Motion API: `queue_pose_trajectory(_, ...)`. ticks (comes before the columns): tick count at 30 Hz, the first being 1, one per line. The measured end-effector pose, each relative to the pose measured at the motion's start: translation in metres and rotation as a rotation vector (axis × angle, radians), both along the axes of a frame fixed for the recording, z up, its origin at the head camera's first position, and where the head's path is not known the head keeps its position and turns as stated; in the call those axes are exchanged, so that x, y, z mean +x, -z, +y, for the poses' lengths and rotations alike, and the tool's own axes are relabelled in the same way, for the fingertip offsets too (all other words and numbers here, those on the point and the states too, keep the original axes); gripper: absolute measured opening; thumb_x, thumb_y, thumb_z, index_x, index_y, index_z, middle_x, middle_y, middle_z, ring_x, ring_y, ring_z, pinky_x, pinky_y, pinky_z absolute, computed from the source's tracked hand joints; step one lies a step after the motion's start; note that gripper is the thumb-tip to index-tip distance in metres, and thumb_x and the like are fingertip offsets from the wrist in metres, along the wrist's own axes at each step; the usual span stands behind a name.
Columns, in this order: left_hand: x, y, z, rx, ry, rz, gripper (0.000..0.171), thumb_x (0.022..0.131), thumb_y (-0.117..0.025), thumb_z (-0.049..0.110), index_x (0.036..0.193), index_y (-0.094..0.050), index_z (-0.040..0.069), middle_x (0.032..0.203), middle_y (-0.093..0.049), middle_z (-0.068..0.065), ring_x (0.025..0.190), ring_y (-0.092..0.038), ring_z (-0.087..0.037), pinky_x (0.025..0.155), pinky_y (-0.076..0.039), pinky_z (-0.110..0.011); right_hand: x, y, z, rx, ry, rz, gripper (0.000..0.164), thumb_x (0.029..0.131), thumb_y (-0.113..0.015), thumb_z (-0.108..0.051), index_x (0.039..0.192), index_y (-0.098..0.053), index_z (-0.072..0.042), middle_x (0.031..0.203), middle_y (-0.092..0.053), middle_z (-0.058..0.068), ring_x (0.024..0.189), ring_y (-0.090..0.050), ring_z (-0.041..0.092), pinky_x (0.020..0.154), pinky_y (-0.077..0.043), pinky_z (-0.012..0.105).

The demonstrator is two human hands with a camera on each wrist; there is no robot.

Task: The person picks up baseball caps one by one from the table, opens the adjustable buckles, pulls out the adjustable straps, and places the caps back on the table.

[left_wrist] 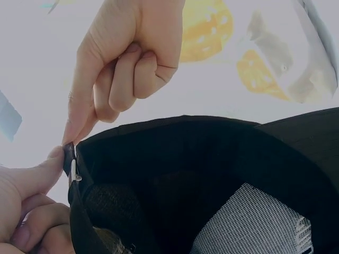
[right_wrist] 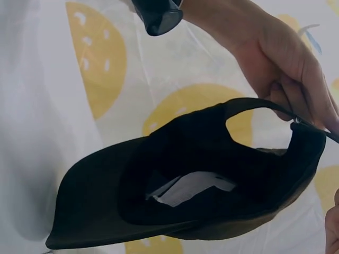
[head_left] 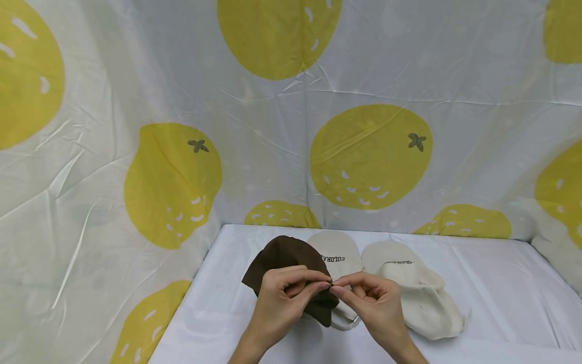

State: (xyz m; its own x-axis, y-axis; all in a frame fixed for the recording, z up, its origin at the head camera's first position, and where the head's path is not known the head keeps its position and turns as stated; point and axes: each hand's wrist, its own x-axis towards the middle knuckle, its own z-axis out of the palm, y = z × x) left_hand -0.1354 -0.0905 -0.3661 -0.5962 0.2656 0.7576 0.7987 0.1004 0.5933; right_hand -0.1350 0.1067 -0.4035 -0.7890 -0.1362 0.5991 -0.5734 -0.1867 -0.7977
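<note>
A dark brown baseball cap [head_left: 291, 253] is held up in front of me, its hollow inside and a pale label [right_wrist: 193, 188] showing in the right wrist view. The cap's back strap [right_wrist: 251, 103] arches over the rear opening and runs to a small metal buckle [left_wrist: 74, 170]. My left hand [head_left: 283, 298] pinches the strap near that buckle between thumb and index finger. Fingertip to fingertip with it, my right hand [head_left: 375, 301] pinches the strap's end, mostly hidden by the fingers. The other fingers of both hands are curled in.
Behind the hands, a cream cap [head_left: 338, 245] with dark lettering lies on the white-covered table [head_left: 500, 293]. To its right is more cream headwear [head_left: 432, 313], partly overlapped by my right hand. A curtain [head_left: 273, 151] printed with yellow fruit hangs at the back and left.
</note>
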Motion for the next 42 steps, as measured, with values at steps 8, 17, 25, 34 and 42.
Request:
queue_pose_trajectory(8,0.0,0.001,-0.002,0.025,0.01,-0.034,0.008,0.09,-0.078,0.0,0.096,-0.081,0.005,0.066,-0.067,-0.005,0.06,-0.03,0.003,0.053,-0.031,-0.009,0.0,0.002,-0.001,0.001,0.015,-0.02,0.017,0.085,-0.072,0.018,0.095,-0.074,0.005,0.053,-0.022,0.003,0.047,-0.014,0.018,0.041,-0.016,0.03)
queue_pose_trajectory(17,0.0,-0.002,-0.001,0.001,0.044,-0.07,0.013,0.092,-0.076,0.003,0.104,-0.08,0.002,0.065,-0.064,-0.005,0.059,-0.027,0.007,0.054,-0.031,-0.006,0.0,0.004,-0.003,-0.026,0.008,0.056,0.028,0.083,-0.069,0.023,0.098,-0.075,0.001,0.055,-0.021,0.0,0.047,-0.013,0.013,0.04,-0.015,0.027)
queue_pose_trajectory(25,-0.001,-0.002,-0.001,-0.004,0.044,-0.064,0.007,0.092,-0.076,0.003,0.096,-0.08,0.006,0.068,-0.067,-0.005,0.059,-0.029,0.006,0.054,-0.031,-0.007,0.0,0.005,-0.004,-0.049,-0.001,0.089,0.031,0.082,-0.069,0.025,0.099,-0.076,0.0,0.055,-0.02,-0.001,0.048,-0.013,0.012,0.04,-0.016,0.024)
queue_pose_trajectory(34,-0.001,-0.001,-0.002,0.015,0.033,-0.086,0.006,0.091,-0.077,0.003,0.094,-0.079,0.007,0.072,-0.071,-0.008,0.059,-0.026,0.003,0.051,-0.029,-0.011,-0.005,0.011,-0.004,-0.05,0.015,0.127,0.035,0.08,-0.07,0.026,0.102,-0.079,-0.001,0.055,-0.023,-0.002,0.048,-0.016,0.01,0.04,-0.017,0.021)
queue_pose_trajectory(42,-0.002,-0.003,-0.004,0.037,0.034,-0.116,0.005,0.09,-0.078,0.004,0.094,-0.079,0.007,0.063,-0.063,-0.004,0.055,-0.023,0.0,0.048,-0.029,-0.013,-0.017,0.025,-0.005,-0.106,-0.076,0.242,0.044,0.074,-0.071,0.03,0.109,-0.078,0.004,0.051,-0.025,-0.001,0.047,-0.018,0.01,0.04,-0.021,0.017)
